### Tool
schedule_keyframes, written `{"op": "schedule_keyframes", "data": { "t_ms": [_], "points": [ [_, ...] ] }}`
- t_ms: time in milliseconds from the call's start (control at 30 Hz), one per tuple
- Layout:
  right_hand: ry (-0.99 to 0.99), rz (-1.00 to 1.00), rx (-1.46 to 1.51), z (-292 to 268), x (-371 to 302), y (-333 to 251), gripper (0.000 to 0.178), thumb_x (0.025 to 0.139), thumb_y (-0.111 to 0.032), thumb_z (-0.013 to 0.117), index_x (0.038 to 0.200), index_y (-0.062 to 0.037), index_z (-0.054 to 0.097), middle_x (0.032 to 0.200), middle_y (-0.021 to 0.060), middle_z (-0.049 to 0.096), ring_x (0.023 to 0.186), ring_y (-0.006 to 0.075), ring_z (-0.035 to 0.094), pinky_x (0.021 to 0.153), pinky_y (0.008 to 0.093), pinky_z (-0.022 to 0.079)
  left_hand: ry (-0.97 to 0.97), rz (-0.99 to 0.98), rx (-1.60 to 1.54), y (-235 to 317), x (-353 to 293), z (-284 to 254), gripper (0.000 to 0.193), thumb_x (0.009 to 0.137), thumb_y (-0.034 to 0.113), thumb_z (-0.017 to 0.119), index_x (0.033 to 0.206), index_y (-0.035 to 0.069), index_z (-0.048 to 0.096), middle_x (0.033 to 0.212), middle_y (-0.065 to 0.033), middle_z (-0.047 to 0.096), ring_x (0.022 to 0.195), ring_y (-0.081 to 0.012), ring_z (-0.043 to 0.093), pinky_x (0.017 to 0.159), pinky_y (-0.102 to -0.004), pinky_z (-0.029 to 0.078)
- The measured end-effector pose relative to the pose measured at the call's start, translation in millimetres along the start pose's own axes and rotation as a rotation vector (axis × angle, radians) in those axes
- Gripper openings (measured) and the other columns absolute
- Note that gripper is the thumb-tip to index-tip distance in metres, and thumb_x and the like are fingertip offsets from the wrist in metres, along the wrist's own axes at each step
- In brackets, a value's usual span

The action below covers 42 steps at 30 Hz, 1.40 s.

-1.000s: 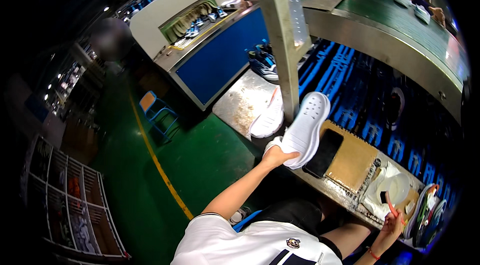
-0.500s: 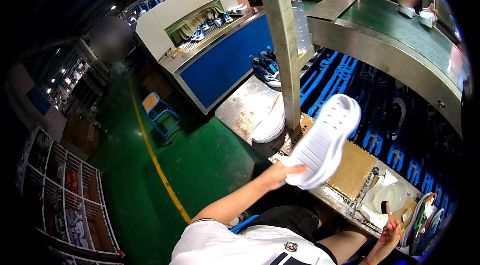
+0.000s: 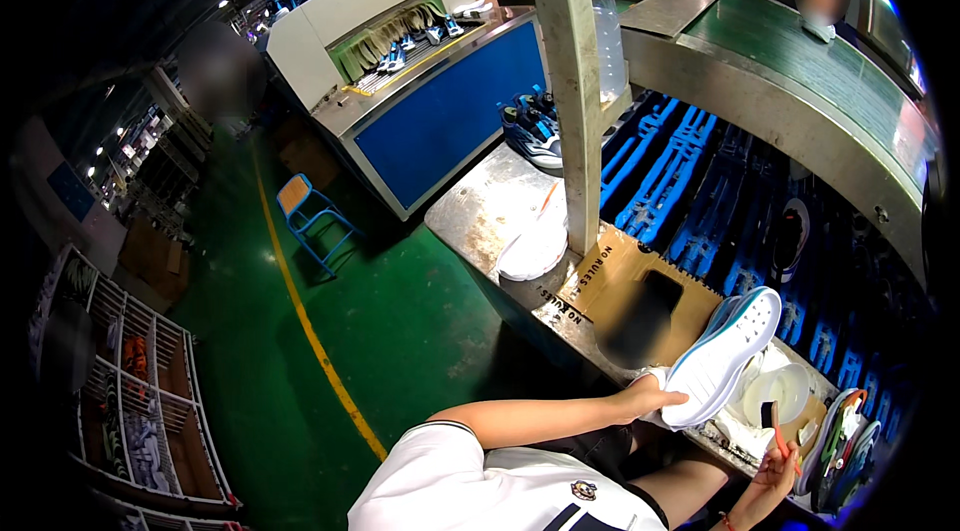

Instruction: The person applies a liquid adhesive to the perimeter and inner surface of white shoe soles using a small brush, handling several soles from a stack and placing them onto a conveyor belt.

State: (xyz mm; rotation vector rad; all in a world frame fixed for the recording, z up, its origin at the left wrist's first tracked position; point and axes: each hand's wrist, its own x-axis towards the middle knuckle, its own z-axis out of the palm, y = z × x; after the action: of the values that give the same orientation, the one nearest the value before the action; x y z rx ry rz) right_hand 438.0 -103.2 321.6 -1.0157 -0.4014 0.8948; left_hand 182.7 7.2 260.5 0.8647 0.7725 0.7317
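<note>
My left hand [image 3: 645, 398] grips a white shoe sole [image 3: 725, 356] by its near end. The sole's ridged underside, with small recesses at the far end, faces up, and a blue line runs along its edge. It is held over the bench, beside a translucent bowl [image 3: 790, 391] of pale contents. At the lower right, my right hand [image 3: 772, 479] has its fingers closed on a brush with an orange-red handle [image 3: 782, 447] and dark bristles. The bristle end points toward the bowl.
Cardboard [image 3: 612, 266] covers part of the bench, with a dark blurred shape [image 3: 640, 321] on it. White soles [image 3: 535, 249] lie by a metal post [image 3: 568, 81]. Several shoe parts [image 3: 845, 451] stand at right. A green conveyor [image 3: 790, 41] rises beyond; a blue stool [image 3: 318, 221] stands left.
My left hand has brought the white sole down and to the right, closer to the bowl and the brush, uncovering the cardboard. My right hand with the brush has barely moved.
</note>
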Motion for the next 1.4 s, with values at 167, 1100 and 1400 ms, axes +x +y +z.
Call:
{"op": "schedule_keyframes", "data": {
  "t_ms": [167, 1100, 1400],
  "points": [
    [0.089, -0.066, -0.022, -18, 7, 9, 0.030, 0.097, -0.022, 0.050, 0.106, 0.0048, 0.058, 0.074, 0.0039, 0.059, 0.069, 0.0079, 0.052, 0.067, 0.0220, 0.038, -0.157, -0.100, 0.227, 24, -30, -14, 0.044, 0.088, 0.015, 0.063, 0.128, 0.002, 0.050, 0.116, -0.0073, 0.061, 0.102, -0.0129, 0.057, 0.086, -0.0297, 0.049],
    [0.058, -0.085, -0.242, 8, -15, -18, 0.028, 0.097, -0.019, 0.047, 0.100, 0.0049, 0.061, 0.078, 0.0131, 0.069, 0.069, 0.0125, 0.063, 0.066, 0.0216, 0.042, -0.423, 0.540, 1.440, 164, 157, 53, 0.049, 0.082, 0.026, 0.067, 0.121, -0.001, 0.057, 0.110, -0.0202, 0.063, 0.101, -0.0315, 0.062, 0.089, -0.0343, 0.047],
    [0.150, -0.074, -0.163, -25, 1, -28, 0.027, 0.097, -0.019, 0.047, 0.102, 0.0029, 0.061, 0.079, 0.0102, 0.069, 0.071, 0.0116, 0.061, 0.067, 0.0237, 0.042, -0.278, 0.553, 1.472, 255, 110, -11, 0.039, 0.089, 0.010, 0.054, 0.127, 0.005, 0.054, 0.112, -0.0115, 0.063, 0.096, -0.0205, 0.062, 0.079, -0.0288, 0.049]
  ]
}}
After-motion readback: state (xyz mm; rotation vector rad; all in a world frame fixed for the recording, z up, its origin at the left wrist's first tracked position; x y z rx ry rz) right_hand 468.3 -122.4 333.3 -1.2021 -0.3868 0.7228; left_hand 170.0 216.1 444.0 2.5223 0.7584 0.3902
